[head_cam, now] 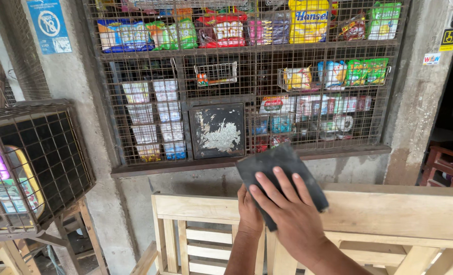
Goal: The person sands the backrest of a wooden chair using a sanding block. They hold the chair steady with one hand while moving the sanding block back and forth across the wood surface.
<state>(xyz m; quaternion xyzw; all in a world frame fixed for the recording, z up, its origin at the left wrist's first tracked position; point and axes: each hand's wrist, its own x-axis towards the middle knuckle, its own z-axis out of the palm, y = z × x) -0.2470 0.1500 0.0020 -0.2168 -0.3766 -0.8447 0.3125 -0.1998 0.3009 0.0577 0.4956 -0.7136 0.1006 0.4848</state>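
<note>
head view, hands: the right hand [292, 219] lies flat, fingers [267, 191] spread wide, pressing a dark sheet of sandpaper [280, 170] onto the top rail; it pins the sheet rather than gripping it.
head view, left hand: the left hand [249, 211] sits just left of the right one, partly behind it, its fingers curled over the far edge of the rail and seemingly under the sheet; how far they close i cannot tell.
head view, sandpaper: dark grey, roughly square, tilted, its far corner standing up past the rail, its near part under the right palm.
head view, workpiece: a pale bare-wood frame [389, 211] with a broad top rail and slats [206, 244] below on the left, near the camera.
head view, far side: a concrete wall with a wire mesh grille [150, 122], bright snack packets [308, 20] on shelves behind it, and a small dark hatch [219, 130] with scraped paint.
head view, left: a wire cage [38, 158] on a wooden stand, coloured things inside.
head view, right: a red wooden stool [448, 165] in shadow.
doing it well: judging from the grip, keep the palm flat so pressure spreads evenly, stroke along the grain, steady the frame with the left hand, and fold the loose corner down so it does not catch.
</note>
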